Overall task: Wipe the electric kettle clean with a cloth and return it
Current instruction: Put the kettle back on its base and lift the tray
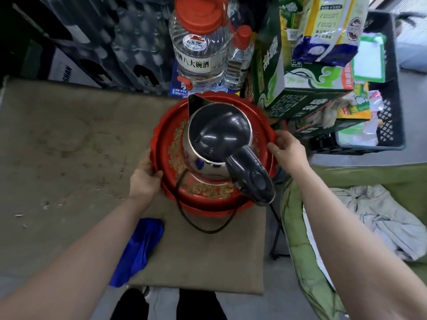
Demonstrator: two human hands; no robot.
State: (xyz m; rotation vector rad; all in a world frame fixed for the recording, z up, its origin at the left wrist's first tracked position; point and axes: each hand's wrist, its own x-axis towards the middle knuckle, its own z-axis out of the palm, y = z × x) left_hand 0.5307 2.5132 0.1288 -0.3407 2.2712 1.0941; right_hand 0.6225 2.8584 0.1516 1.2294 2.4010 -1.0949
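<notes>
- The blue cloth [138, 248] lies crumpled on the brown mat [69, 146], beside the left forearm and held by neither hand.
- A black cord [203, 229] loops over the red tray's [203, 207] near rim.
- The left hand [144, 179] grips the tray's left rim, and the right hand [287, 148] pinches its right rim.
- The electric kettle [217, 146] stands upright in the tray, with its handle toward the person.
- A large clear bottle [198, 42] and green cartons [288, 88] crowd close behind.

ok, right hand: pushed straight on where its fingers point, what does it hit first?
The right hand already grips the red tray at its rim; beyond that, probably the kettle, though depth is unclear.
</notes>
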